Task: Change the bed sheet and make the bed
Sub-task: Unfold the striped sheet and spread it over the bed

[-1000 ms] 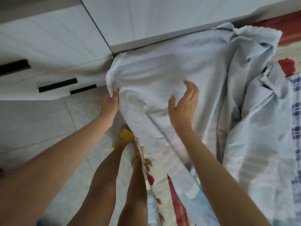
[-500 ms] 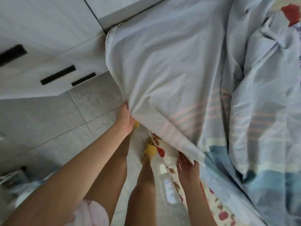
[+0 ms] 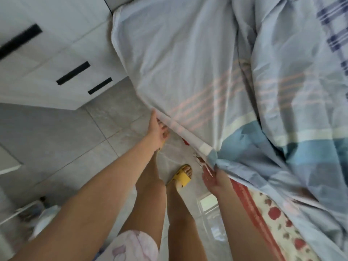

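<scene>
sheet: thin pale-blue cotton bed sheet [image 3: 188, 63], light, limp; take by hem | left hand [image 3: 157, 129], centre: pinching hem | right hand [image 3: 214, 178], lower centre: grip unclear

The sheet [image 3: 188, 63] covers the fingertips of the right hand [image 3: 216, 179] at lower centre, and some of the left hand's [image 3: 157, 129] fingers at its hem. Lower left, the floor clutter [image 3: 37, 213] is too blurred to name — the checked cloth [image 3: 335, 31], upper right, is cut off by the frame's edge.
</scene>
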Available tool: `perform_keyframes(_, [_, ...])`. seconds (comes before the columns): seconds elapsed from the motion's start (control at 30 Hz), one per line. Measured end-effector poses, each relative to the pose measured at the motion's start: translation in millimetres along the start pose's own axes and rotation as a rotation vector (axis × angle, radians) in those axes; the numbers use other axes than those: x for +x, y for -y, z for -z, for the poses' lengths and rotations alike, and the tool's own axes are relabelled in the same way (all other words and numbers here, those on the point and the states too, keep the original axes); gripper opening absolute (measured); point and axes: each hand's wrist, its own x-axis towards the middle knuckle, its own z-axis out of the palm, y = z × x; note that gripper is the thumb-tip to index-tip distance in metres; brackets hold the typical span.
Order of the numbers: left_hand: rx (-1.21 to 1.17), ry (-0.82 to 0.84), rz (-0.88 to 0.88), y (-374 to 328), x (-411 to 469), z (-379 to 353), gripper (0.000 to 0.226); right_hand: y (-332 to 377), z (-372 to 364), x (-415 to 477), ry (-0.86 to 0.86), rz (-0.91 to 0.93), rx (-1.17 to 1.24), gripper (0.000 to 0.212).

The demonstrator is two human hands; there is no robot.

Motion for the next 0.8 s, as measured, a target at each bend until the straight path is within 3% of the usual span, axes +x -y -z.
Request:
perform_keyframes(0.07, [0.059, 0.148, 0.164, 67, -25, -10, 0.030, -11, 6, -7, 0.071, -0.055, -0.006, 0.024])
perform_keyframes(0.13, [0.087, 0.271, 0.265, 114, -38, -20, 0.012, -23, 19, -3, 0.029, -0.050, -0.074, 0.020])
perform_keyframes(0.23, [0.090, 0.310, 0.269, 146, -47, -31, 0.018, -16, 40, 5, -0.247, 0.138, -0.002, 0.015])
perform_keyframes(0.33, [0.049, 0.241, 0.222, 165, -43, -30, 0.025, 9, 72, -1, -0.589, 0.345, 0.189, 0.046])
perform_keyframes(0.4, [0.079, 0.224, 0.199, 167, -40, -24, 0.030, 30, 72, 4, -0.556, 0.321, 0.092, 0.063])
perform_keyframes(0.5, [0.130, 0.174, 0.161, 163, -45, -14, 0.036, 42, 73, 13, -0.440, 0.206, -0.019, 0.036])
perform_keyframes(0.6, [0.137, 0.172, 0.158, 155, -45, -7, 0.034, 36, 98, 8, -0.163, 0.261, 0.185, 0.030])
perform_keyframes(0.7, [0.276, 0.281, 0.228, 153, -46, -7, 0.020, 17, 116, 4, -0.297, 0.248, 0.393, 0.017])
perform_keyframes(0.8, [0.275, 0.336, 0.288, 168, -44, -17, 0.009, -25, 131, 6, -0.163, 0.250, 0.592, 0.020])
